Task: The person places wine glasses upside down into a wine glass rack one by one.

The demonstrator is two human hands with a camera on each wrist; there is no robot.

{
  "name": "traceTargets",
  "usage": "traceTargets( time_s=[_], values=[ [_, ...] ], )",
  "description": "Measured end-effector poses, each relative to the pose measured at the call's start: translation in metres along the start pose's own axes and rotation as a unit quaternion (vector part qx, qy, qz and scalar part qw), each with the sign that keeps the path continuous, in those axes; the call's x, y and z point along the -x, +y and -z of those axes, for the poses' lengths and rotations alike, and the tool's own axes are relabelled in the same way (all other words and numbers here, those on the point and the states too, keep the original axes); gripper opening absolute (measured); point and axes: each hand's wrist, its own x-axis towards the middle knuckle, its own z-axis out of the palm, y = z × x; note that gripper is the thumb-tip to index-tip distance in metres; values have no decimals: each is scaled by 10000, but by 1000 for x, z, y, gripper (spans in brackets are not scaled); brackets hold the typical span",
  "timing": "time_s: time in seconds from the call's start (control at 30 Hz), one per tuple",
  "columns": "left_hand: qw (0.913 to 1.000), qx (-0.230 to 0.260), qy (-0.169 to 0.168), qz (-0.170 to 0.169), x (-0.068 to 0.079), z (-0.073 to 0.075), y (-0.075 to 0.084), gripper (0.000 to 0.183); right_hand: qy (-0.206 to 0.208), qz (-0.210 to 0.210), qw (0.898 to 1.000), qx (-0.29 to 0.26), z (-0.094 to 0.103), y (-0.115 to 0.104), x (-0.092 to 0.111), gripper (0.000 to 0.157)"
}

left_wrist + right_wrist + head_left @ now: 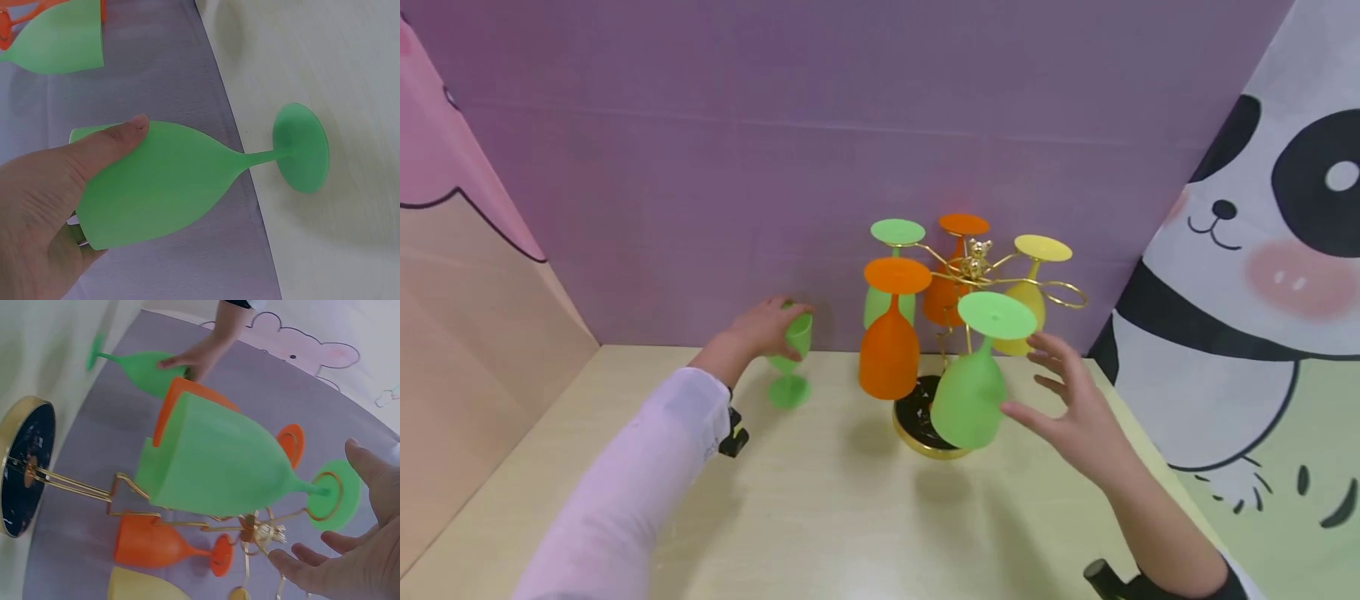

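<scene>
My left hand (pixel 772 327) grips a green goblet (pixel 169 181) by its bowl near the rim, thumb on one side and fingers behind. The goblet is upright, its round foot (pixel 789 392) close over the table. To the right stands a gold wire glass rack (pixel 974 260) with goblets hanging upside down by their feet. Nearest me hangs another green goblet (pixel 972 400), with an orange goblet (pixel 889 358) to its left. My right hand (pixel 1075 408) is beside that near green goblet, fingers spread and nothing held. In the right wrist view, the goblet's foot (pixel 337 495) sits in a wire loop.
Farther back on the rack hang a green goblet (pixel 880 307), an orange goblet (pixel 942 298) and a yellow goblet (pixel 1026 300). A bare gold loop (pixel 1066 293) juts out right. The rack's round black-and-gold base (pixel 925 417) rests on the table (pixel 820 517), against a purple backdrop (pixel 715 183).
</scene>
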Motion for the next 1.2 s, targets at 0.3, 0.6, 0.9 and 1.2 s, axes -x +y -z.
traceTargets(
  time_s=[0.3, 0.6, 0.9, 1.2],
  values=[
    [10000, -44, -61, 38, -4, -3, -2, 80, 778, 122, 9969, 7, 32, -14, -2, 77],
    [10000, 39, -42, 55, -4, -3, -2, 80, 667, -94, 9966, 478, 64, -31, -46, 72],
    [9999, 47, -51, 109, -3, -2, -2, 79, -429, 194, 9940, 985, 76, -52, -106, 70],
    [9999, 53, -54, 75, -5, -4, -2, 80, -1817, 573, 9525, 2375, 67, -48, -157, 68]
  ],
)
